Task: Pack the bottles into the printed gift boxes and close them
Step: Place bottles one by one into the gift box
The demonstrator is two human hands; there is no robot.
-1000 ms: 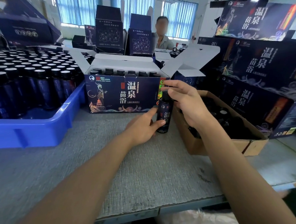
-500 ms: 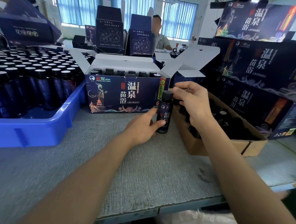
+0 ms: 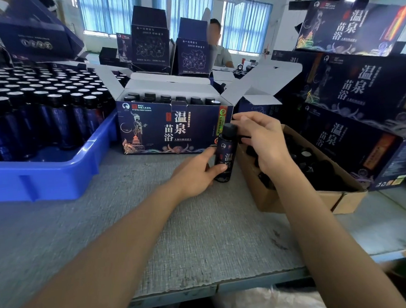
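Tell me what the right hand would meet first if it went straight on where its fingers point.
Probably the black cap of the bottle that the left hand holds, though depth is unclear.

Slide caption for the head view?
Left hand grips a dark bottle upright before the open gift box; right hand beside its cap.

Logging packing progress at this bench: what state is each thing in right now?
gift box, flaps open, packed bottles inside, capped.
bottle, upright on the table, cap on, outside the box.
left hand, grips the bottle's lower body.
right hand, fingers relaxed beside the cap, holding nothing.
brown carton, open, dark items inside.
blue tray, filled; spare bottles upright, capped.
stacked gift boxes, closed.
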